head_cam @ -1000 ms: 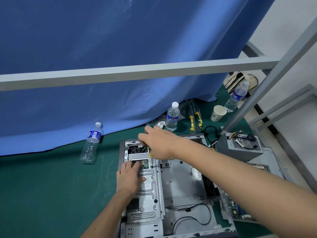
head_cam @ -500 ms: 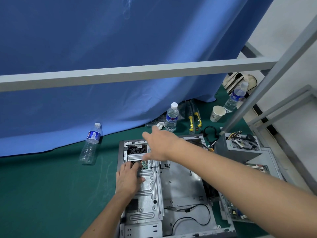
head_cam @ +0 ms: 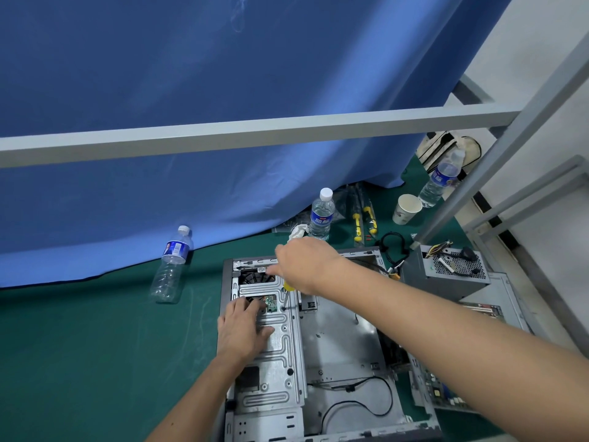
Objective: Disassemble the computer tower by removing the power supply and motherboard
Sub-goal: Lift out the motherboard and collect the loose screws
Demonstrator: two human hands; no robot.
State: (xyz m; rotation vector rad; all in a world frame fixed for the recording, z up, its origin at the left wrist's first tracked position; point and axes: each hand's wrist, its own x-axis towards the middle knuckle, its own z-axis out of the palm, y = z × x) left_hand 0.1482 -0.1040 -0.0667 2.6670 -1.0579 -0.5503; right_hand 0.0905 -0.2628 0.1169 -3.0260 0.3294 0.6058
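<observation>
Case: the open grey metal computer case (head_cam: 334, 339) is laid flat on the green table mat (head_cam: 95, 362); a ribbed grey metal drive cage (head_cam: 277, 355) fills its left part, and a bare metal floor with a thin black cable (head_cam: 357, 406) is seen in its right part.
Power supply: the grey boxed power supply with a perforated top (head_cam: 446, 275) is already out of the case — it is set just beside the case's far right corner, its wire bundle resting on top.
Motherboard: a green circuit board (head_cam: 436, 387) is partly seen beside the case's right wall, under the right forearm.
Right hand: the right hand (head_cam: 306, 263) is clenched round a yellow-handled screwdriver (head_cam: 288, 290), whose shaft is pointed down at the drive cage.
Left hand: the left hand (head_cam: 242, 330) is laid flat on the drive cage, fingers loosely spread and nothing grasped.
Containers: an empty-looking clear plastic bottle (head_cam: 172, 266) is lying on the mat left of the case; a clear bottle with a blue label (head_cam: 321, 215) is upright behind the case; a white paper cup (head_cam: 406, 208) and a third bottle (head_cam: 441, 180) are stood further right — cup contents cannot be told.
Edges and room: bare mat is left open to the left of the case; a grey metal frame bar (head_cam: 255, 132) crosses overhead and a blue cloth backdrop (head_cam: 191, 90) closes the far edge.
</observation>
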